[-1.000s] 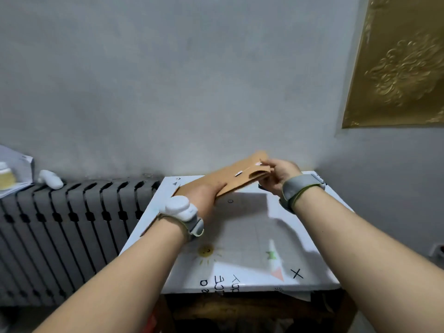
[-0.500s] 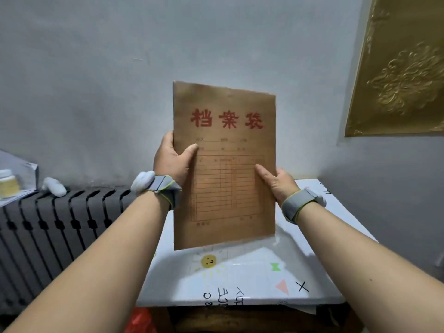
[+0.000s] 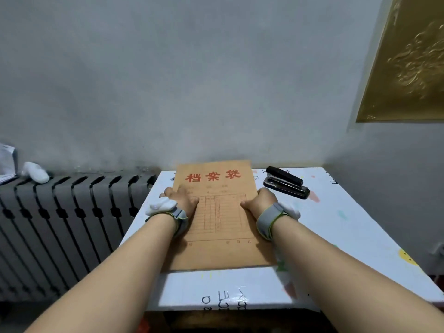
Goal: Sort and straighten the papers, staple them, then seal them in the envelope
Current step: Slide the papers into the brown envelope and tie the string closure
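Envelope flat on table, left hand and right hand gripping its side edges.

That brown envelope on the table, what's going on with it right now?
A person has the brown envelope lying flat on the white table, printed side up, with red characters at the far end. The left hand and the right hand grip its two long edges, thumbs on top. A black stapler sits untouched beside it, to the right near the wall. No loose papers are in view; whether the envelope is sealed cannot be told.
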A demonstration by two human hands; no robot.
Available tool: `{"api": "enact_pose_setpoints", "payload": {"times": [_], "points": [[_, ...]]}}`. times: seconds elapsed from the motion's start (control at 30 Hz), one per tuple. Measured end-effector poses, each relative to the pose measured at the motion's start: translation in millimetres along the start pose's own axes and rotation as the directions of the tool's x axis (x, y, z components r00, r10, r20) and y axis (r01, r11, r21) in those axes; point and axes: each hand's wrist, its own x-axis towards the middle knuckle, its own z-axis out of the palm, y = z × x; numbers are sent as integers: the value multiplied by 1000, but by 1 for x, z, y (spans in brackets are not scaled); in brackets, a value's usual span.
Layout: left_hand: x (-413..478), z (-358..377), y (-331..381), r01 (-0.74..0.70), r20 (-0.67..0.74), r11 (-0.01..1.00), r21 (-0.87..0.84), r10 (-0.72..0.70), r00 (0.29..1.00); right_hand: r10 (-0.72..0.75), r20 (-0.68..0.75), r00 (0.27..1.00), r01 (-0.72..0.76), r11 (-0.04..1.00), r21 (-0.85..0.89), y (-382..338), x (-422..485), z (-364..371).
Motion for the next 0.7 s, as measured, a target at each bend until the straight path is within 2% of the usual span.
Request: {"api": "enact_pose_setpoints", "payload": {"times": [0.1,0.17,0.27,0.33,0.4,0.53,0.7], "points": [[-1,24,-5,-126,6,987,105,126,992,-40,-38,998,34,986,-163,6,1,11],[-3,23,1,-140,-19,981,132,144,989,-113,-95,989,86,965,-248,9,5,10],[-6,18,25,-226,3,967,116,227,974,-151,-251,956,89,966,-242,13,16,-4],[-10,18,44,-296,38,953,65,294,955,-118,-402,908,27,974,-225,21,25,-16],[-12,27,57,-350,94,936,36,346,934,-75,-469,880,-42,972,-233,35,35,-26],[-10,51,68,-411,187,911,46,396,899,-90,-293,952,-39,913,-406,65,54,-33],[0,46,70,-439,214,895,81,415,884,-180,-169,969,113,931,-347,72,92,-38]]}}
